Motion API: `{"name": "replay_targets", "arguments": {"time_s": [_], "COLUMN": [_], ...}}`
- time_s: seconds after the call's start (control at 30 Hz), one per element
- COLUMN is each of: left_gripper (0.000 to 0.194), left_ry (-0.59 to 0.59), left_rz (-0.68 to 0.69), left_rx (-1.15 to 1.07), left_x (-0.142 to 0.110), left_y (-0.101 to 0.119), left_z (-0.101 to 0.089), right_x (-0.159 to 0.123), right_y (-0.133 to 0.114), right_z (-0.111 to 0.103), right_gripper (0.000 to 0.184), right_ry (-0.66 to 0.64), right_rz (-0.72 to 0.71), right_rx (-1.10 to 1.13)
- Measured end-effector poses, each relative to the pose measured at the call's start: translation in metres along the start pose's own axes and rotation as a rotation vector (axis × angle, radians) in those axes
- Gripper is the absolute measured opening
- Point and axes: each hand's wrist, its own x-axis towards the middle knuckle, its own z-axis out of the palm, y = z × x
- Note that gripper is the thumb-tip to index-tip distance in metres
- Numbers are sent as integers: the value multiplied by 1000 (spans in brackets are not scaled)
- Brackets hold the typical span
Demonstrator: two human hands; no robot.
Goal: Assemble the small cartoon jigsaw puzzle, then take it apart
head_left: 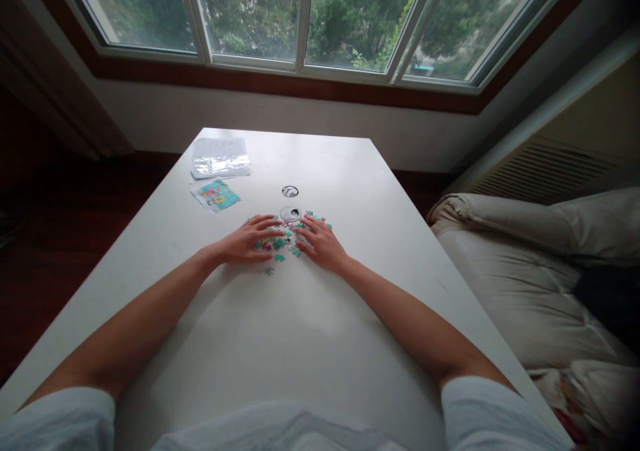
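Small jigsaw puzzle pieces (278,243), mostly teal with some pink and yellow, lie in a loose pile on the white table (280,331). My left hand (249,239) rests over the pile's left side, fingers spread and pointing right. From the other side my right hand (321,242) reaches over the pieces, its fingers also apart. Both hands touch or hover just above the pieces; parts of the pile are hidden under them. One piece (270,271) lies nearer to me, apart from the pile. Just beyond the fingers is a round grey-and-white disc (290,213) set on the tabletop.
A second, smaller round disc (290,191) lies farther back. Toward the far left are a clear plastic bag (221,157) and a colourful picture card (217,195). A beige sofa (520,291) stands along the right; a window (300,24) is behind the table.
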Motion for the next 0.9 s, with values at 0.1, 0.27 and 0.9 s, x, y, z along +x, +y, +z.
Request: {"name": "replay_targets", "arguments": {"time_s": [0.1, 0.27, 0.9], "left_gripper": [74, 80, 57], "left_ry": [-42, -75, 123], "left_rz": [-12, -36, -329], "left_rx": [0, 33, 189], "left_x": [-1, -1, 5], "left_y": [2, 4, -2], "left_z": [-4, 5, 35], "right_x": [1, 1, 3], "right_y": [2, 9, 8], "right_z": [1, 1, 1], "right_gripper": [41, 35, 40], "right_ry": [38, 113, 25], "right_rz": [31, 122, 50], "right_rx": [22, 10, 13]}}
